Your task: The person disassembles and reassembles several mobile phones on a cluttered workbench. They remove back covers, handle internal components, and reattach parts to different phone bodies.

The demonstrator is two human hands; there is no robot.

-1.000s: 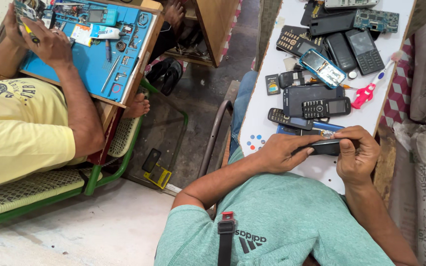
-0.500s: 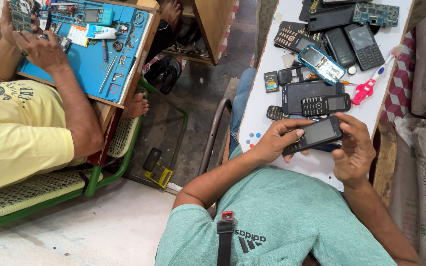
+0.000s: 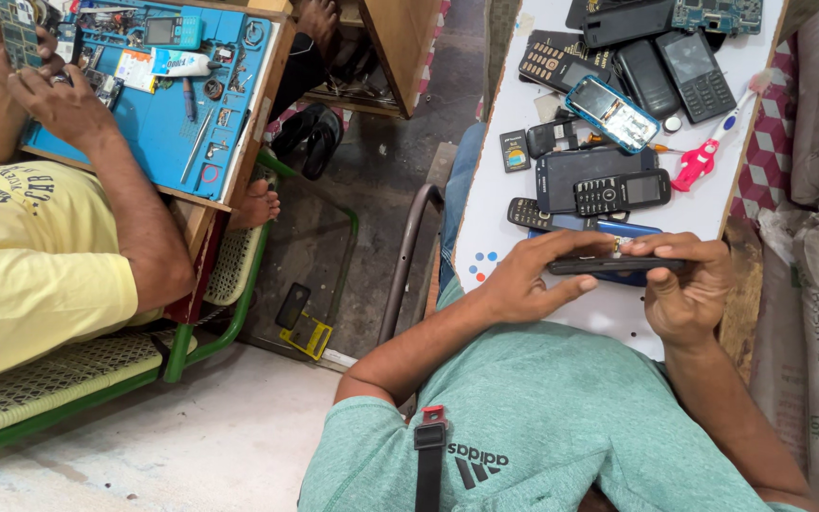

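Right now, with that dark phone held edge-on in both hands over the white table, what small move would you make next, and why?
Probably a gentle pry along the top edge. The left hand grips one end of the dark phone and the right hand the other, with the fingers curled over its upper edge, so both seem set on its seam. The phone is held above the white table, clear of the other handsets.

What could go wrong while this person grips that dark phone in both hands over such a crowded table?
The dark phone is held edge-on between left hand and right hand; a slip might drop it onto the blue phone beneath. The pink toothbrush near the white table's edge could get knocked off.
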